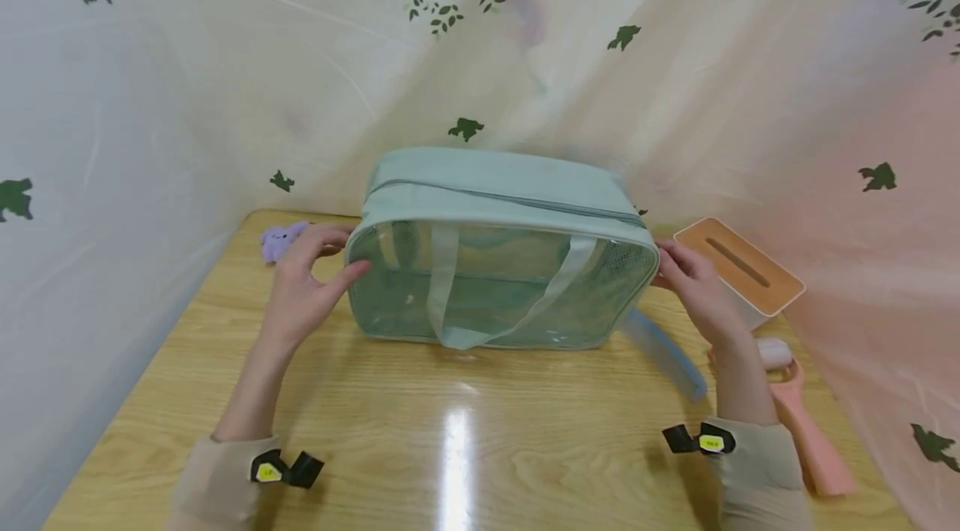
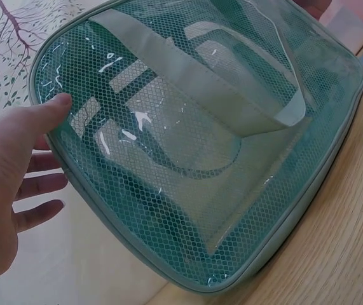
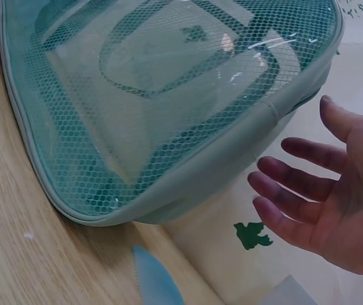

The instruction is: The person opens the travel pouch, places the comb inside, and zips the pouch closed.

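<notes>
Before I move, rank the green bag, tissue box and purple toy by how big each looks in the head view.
1. Green bag, by far
2. Tissue box, partly behind the right arm
3. Purple toy

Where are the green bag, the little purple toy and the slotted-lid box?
Green bag (image 1: 502,257): head view, on its clear front panel.
Purple toy (image 1: 280,243): head view, on its front.
Slotted-lid box (image 1: 738,264): head view, on the lid.
</notes>
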The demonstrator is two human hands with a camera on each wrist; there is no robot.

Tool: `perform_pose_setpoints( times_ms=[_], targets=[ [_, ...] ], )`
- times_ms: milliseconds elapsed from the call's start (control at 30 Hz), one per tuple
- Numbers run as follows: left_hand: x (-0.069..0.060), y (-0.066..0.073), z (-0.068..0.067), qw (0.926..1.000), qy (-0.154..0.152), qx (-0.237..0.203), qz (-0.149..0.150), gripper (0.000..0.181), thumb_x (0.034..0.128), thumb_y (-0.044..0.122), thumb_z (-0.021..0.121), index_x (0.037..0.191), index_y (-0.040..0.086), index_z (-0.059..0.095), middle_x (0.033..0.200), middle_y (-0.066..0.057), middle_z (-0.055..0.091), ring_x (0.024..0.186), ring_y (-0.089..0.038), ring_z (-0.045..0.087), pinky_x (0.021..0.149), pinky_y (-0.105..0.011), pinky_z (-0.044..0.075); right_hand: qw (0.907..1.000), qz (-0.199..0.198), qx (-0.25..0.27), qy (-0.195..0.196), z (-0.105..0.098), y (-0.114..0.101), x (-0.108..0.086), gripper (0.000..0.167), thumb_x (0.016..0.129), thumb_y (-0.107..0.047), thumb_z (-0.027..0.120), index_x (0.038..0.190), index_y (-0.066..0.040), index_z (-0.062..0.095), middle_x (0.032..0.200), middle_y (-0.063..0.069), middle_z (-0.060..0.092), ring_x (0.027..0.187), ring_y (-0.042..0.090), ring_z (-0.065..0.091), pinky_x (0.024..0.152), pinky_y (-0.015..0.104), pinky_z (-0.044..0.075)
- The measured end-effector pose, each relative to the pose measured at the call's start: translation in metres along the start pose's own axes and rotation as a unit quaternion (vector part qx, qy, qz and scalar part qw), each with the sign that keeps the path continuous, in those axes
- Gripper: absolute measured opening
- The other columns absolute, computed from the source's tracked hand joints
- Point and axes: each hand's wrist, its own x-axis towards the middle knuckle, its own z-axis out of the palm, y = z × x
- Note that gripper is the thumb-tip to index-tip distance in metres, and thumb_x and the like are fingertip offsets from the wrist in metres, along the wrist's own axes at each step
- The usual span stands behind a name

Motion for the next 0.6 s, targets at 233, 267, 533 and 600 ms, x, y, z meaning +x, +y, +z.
perform_pose_setpoints(
  times_ms=[233,267,533,600],
  targets=[
    [-0.001,-0.005,0.000,0.9998,-0.005,0.017,0.008,0.019,0.0825,0.003,0.084,0.097,0.004,0.073,0.109,-0.009,0.073,0.102,0.005,0.058,0.090,-0.014,0.049,0.9996,0.027,-0.005,-0.002,0.011,0.003,0.004,0.027,0.110,-0.029,0.049,0.129,-0.015,0.063,0.114,-0.018,0.067,0.106,-0.002,0.064,0.090,0.014,0.055],
    [-0.001,-0.005,0.000,0.9998,-0.005,0.018,0.010,0.018,0.0827,0.003,0.084,0.097,0.005,0.074,0.106,-0.009,0.073,0.101,0.005,0.058,0.089,-0.015,0.049,0.9996,0.026,0.002,-0.003,0.012,0.004,0.004,0.025,0.110,-0.027,0.049,0.127,-0.017,0.064,0.113,-0.018,0.068,0.105,-0.002,0.065,0.090,0.015,0.055],
    [0.000,-0.006,0.000,0.9997,-0.005,0.016,0.015,0.017,0.0837,0.002,0.083,0.097,0.004,0.073,0.095,-0.005,0.072,0.094,0.005,0.059,0.084,-0.012,0.048,0.9988,0.036,0.025,-0.020,0.016,0.008,0.008,0.019,0.109,-0.023,0.053,0.125,-0.023,0.063,0.114,-0.017,0.067,0.106,-0.002,0.063,0.090,0.015,0.055],
    [0.000,-0.006,-0.001,0.9997,-0.004,0.018,0.018,0.017,0.0839,0.003,0.083,0.098,0.004,0.073,0.095,-0.005,0.073,0.094,0.005,0.059,0.084,-0.013,0.049,0.9985,0.041,0.027,-0.026,0.017,0.008,0.008,0.018,0.109,-0.022,0.053,0.125,-0.022,0.062,0.114,-0.017,0.067,0.107,-0.001,0.062,0.090,0.016,0.054]
  ],
)
